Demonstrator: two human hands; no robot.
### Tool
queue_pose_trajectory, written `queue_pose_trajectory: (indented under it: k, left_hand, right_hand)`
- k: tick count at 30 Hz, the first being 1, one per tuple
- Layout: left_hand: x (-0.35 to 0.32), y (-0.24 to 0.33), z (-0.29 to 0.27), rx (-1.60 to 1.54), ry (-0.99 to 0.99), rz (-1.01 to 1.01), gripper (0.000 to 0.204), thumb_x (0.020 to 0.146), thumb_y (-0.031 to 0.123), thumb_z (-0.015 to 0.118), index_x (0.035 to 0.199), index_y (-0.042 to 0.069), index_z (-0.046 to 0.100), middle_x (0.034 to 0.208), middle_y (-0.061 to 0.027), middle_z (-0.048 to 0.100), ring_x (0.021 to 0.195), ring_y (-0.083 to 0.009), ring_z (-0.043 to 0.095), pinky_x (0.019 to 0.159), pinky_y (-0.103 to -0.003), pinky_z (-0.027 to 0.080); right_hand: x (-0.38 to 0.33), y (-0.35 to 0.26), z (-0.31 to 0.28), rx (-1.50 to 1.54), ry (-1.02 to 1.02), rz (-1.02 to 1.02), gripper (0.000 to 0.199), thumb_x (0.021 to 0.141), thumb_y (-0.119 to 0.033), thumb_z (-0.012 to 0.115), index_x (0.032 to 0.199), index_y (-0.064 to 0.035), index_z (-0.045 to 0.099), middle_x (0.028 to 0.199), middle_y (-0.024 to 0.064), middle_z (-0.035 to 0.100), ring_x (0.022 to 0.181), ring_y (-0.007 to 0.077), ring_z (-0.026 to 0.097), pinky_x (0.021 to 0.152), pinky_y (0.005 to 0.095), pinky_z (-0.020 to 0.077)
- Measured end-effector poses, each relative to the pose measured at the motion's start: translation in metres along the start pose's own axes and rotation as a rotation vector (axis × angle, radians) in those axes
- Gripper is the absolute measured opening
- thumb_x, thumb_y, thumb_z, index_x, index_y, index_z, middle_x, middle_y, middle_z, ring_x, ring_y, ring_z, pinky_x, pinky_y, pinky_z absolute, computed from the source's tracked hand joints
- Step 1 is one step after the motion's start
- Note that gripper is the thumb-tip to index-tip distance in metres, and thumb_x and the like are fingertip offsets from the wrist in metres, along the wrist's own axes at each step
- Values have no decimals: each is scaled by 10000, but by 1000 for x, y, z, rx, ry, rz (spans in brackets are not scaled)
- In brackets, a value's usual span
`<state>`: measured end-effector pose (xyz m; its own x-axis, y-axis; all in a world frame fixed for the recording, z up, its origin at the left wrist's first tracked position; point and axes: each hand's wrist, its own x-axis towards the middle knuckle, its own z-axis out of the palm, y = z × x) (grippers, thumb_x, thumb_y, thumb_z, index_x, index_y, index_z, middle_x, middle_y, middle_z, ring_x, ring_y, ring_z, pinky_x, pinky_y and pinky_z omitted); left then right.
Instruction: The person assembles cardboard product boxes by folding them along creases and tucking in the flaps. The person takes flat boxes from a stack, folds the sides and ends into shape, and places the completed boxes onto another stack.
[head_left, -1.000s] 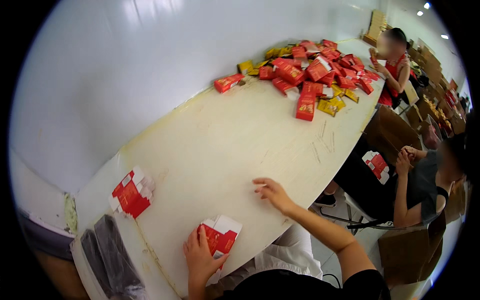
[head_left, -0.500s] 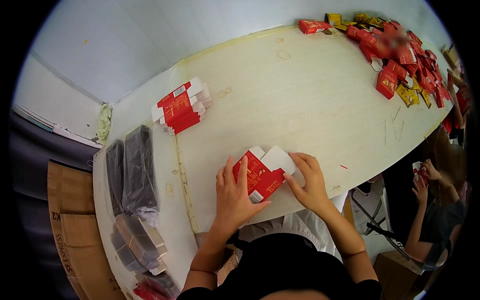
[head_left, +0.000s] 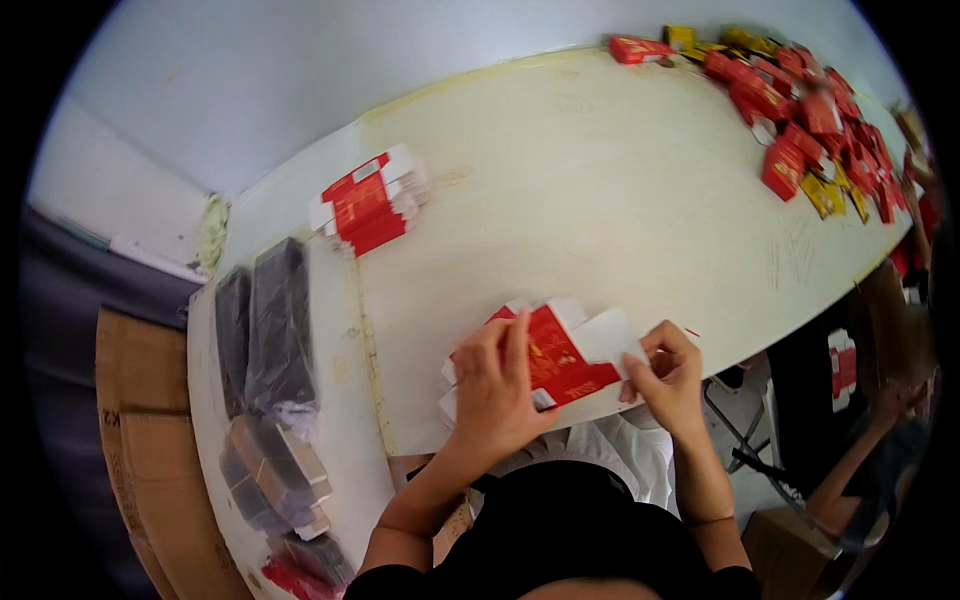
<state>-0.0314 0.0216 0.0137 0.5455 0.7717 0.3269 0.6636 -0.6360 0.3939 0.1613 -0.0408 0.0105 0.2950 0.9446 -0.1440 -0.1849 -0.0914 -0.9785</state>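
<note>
— Both hands have closed in on the flat carton (head_left: pixel 560 360) since half a second ago; the view has barely shifted.

— Where is it now?

— At the near edge of the table (head_left: pixel 600 200). The left hand (head_left: pixel 495 385) lies curled over its left half; the right hand (head_left: pixel 668 375) pinches the white flap.

— What might go wrong?

— I'd guess the flap could crease or tear if pulled askew, or the carton could slip off the edge.

— Anything holding things?

— Clear bags (head_left: pixel 265 325) at the left hold dark packs. A cardboard box (head_left: pixel 130 430) stands beyond; its contents are hidden. Flat cartons are stacked (head_left: pixel 368 200) farther off, and a loose heap (head_left: pixel 800 110) lies far right.
</note>
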Motion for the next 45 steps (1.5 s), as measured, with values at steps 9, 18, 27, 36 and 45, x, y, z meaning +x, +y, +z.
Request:
queue_pose_trajectory:
  k: [9,18,27,36,45]
  left_hand:
    - [-7,5,15,-103,99,60,652,641,94,691,1246,19,457,1184,-142,495,1049,-326,523,861,-424,437]
    - [-17,30,33,-112,54,166,540,827,137,546,1311,-64,417,1286,-259,468,1097,-418,511,931,-483,420]
    - [29,3,-2,-794,-371,180,896,601,272,820,1345,94,354,1413,-159,330,1213,-340,437,943,-422,418]
    - [23,20,3,-509,-418,52,894,569,285,845,1292,126,344,1366,-159,323,1172,-350,466,850,-405,491]
    - [16,17,6,-528,-301,26,795,563,325,842,1204,101,428,1197,-149,477,1042,-326,555,797,-395,499]
  right_hand:
    - [5,34,-8,76,142,-234,83,854,-33,557,865,-13,477,799,48,536,651,109,541,575,246,462]
    - [1,49,34,553,-118,-235,826,890,-672,239,1387,-13,262,1430,217,305,1290,353,373,1056,466,342]
    - [4,32,26,457,-54,-170,737,876,-551,486,1349,-15,302,1360,276,379,1247,329,417,1043,437,338]
    - [10,17,5,39,-259,-45,619,934,-342,470,1396,24,281,1390,178,406,1267,249,414,1051,342,304]
    - [1,3,-8,-175,-481,-170,732,902,-386,478,1445,10,188,1431,187,355,1307,321,371,1066,358,273]
